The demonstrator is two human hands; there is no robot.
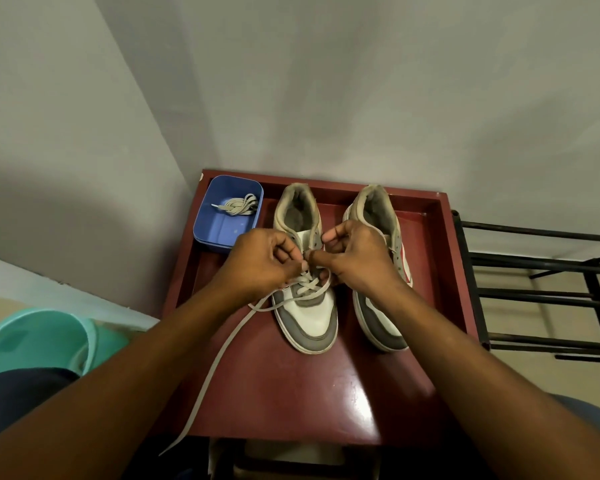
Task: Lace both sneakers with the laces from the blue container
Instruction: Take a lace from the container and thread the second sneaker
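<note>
- Two sneakers stand side by side on a dark red table (291, 393) in the middle of the frame, with their toes pointed toward the lower edge.
- The left-hand sneaker (309, 320) is partly laced. A pale lace (222, 351) is crossed over its lower eyelets, and one loose end is trailed down and to the left, past the table's near edge.
- The lace is pinched just above the crossings by the left hand (260, 268), whose fingers are curled inward.
- The right hand (357, 258) is held against the left one. Its thumb and forefinger are closed on the lace at the same spot, and its other fingers are curled.
- The right-hand sneaker (378, 320) is partly covered by the right hand and wrist.
- A blue container (212, 233) is set in the table's upper left corner, just beside the left-hand sneaker. A second lace (238, 206) is coiled inside it.
- A teal plastic tub (39, 337) is seen at the lower left of the frame.
- A black metal rack (471, 271) is seen at the right.
</note>
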